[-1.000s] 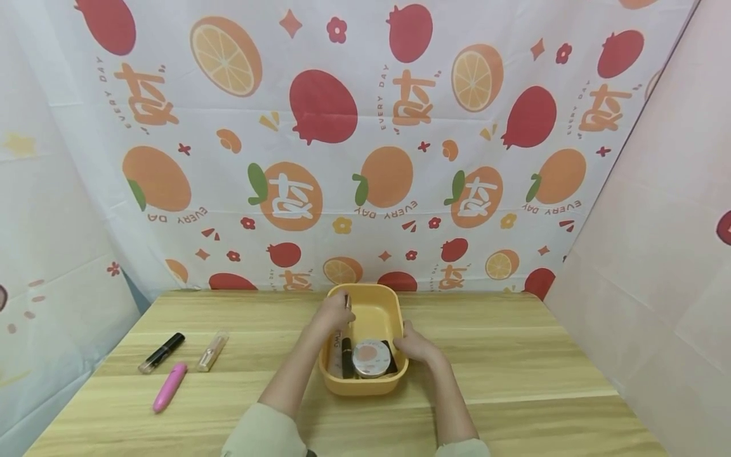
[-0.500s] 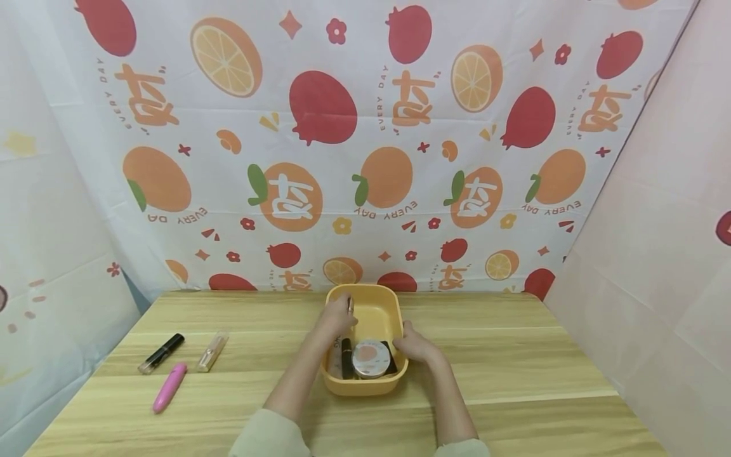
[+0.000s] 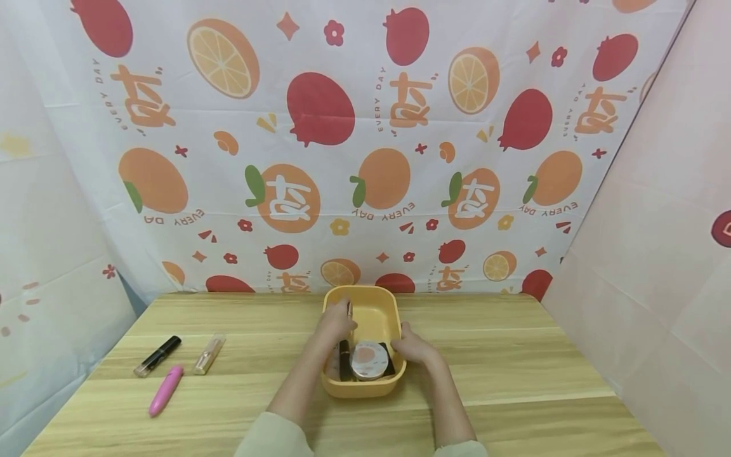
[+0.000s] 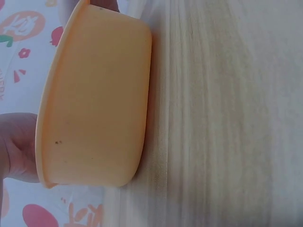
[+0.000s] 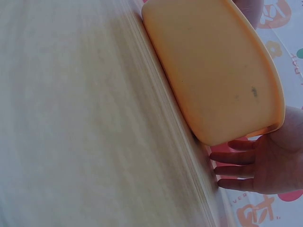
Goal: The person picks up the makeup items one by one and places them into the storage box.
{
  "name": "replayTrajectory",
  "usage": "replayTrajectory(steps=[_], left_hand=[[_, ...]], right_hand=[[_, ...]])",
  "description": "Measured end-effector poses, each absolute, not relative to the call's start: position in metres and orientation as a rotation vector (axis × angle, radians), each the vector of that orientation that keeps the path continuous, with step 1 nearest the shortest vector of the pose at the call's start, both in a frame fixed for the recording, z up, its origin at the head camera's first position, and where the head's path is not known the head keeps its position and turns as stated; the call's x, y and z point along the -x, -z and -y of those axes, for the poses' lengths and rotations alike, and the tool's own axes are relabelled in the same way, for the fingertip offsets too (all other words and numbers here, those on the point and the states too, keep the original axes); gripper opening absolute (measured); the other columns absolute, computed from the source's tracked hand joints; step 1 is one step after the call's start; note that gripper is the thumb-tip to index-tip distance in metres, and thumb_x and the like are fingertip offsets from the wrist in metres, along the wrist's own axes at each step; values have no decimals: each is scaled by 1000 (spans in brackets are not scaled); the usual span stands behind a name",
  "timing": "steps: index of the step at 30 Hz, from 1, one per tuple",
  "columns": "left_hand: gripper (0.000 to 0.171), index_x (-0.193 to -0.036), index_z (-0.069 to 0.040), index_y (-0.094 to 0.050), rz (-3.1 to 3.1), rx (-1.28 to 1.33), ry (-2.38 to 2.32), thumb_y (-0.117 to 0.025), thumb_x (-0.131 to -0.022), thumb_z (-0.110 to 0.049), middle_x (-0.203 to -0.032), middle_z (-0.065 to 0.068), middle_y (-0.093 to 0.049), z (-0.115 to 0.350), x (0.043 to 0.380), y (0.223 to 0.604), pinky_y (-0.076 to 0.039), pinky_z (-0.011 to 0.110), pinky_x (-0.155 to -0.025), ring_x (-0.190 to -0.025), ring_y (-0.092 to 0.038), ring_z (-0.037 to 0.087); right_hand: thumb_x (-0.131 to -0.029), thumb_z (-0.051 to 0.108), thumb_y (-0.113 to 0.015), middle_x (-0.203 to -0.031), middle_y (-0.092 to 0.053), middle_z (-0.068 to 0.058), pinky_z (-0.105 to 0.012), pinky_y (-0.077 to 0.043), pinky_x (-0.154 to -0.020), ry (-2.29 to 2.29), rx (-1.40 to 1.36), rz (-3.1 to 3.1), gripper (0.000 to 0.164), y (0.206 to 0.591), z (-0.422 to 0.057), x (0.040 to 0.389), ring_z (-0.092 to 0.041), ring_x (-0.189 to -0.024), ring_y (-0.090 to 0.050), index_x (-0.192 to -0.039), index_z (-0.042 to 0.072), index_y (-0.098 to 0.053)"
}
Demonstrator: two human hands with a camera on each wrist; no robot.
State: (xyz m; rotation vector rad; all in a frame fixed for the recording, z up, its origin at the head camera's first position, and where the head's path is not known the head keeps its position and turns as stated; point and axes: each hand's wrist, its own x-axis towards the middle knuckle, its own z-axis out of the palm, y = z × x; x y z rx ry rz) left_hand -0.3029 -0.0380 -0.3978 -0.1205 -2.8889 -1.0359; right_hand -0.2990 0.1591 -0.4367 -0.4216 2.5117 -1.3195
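Note:
A yellow plastic bin [image 3: 365, 388] stands on the table near the back wall. My left hand [image 3: 335, 322] reaches over its left rim and holds a small slim tube [image 3: 350, 309], mostly hidden by the fingers. In the left wrist view this hand [image 4: 20, 147] shows past the bin's rim. My right hand [image 3: 415, 344] grips the right rim, thumb over the edge; the right wrist view shows its fingers [image 5: 236, 171] stretched along the outside. In the bin's near half lie a round patterned compact [image 3: 369, 360], a black tube [image 3: 345, 360] and a flat black item [image 3: 388, 359].
On the table's left lie a black tube with a clear end [image 3: 158, 357], a clear lip gloss tube [image 3: 209, 354] and a pink tube [image 3: 166, 391]. Fruit-printed cloth [image 3: 354, 158] hangs behind the wooden table [image 3: 514, 374].
My left hand has shifted slightly right inside the bin, covering more of the lettered item on the left side. My right hand stays on the rim. The head view has turned very slightly.

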Motion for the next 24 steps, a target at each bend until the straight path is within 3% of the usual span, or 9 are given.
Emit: replayTrajectory(steps=[6, 14, 20, 24], left_hand=[[56, -123, 6, -47, 2915, 102, 1030, -70, -72, -3, -97, 24, -58, 35, 305, 401, -47, 46, -82, -95, -55, 38], [56, -123, 7, -47, 2931, 105, 1029, -70, -74, -4, -100, 25, -57, 32, 304, 402, -46, 46, -83, -99, -53, 40], [60, -130, 7, -42, 2905, 82, 1117, -67, -78, -8, -122, 33, -46, 31, 304, 401, -35, 52, -95, -118, -39, 44], [56, -130, 6, -43, 2908, 73, 1115, -66, -81, -9, -127, 34, -40, 30, 304, 400, -33, 54, -97, -120, -35, 46]], right_hand=[[-84, 3, -45, -102, -45, -22, -39, -48, -78, 1312, 426, -2522, 40, 436, -159, 298, -32, -97, -49, -117, -15, -30], [-84, 1, -45, -101, -44, -21, -38, -50, -74, 1329, 433, -2508, 38, 436, -159, 298, -32, -95, -49, -115, -15, -31], [-85, 2, -44, -100, -45, -21, -37, -50, -73, 1326, 427, -2501, 37, 435, -160, 298, -31, -93, -50, -115, -15, -31], [-85, 3, -44, -105, -44, -23, -39, -48, -78, 1325, 420, -2505, 39, 435, -160, 298, -33, -99, -48, -117, -15, -30]])
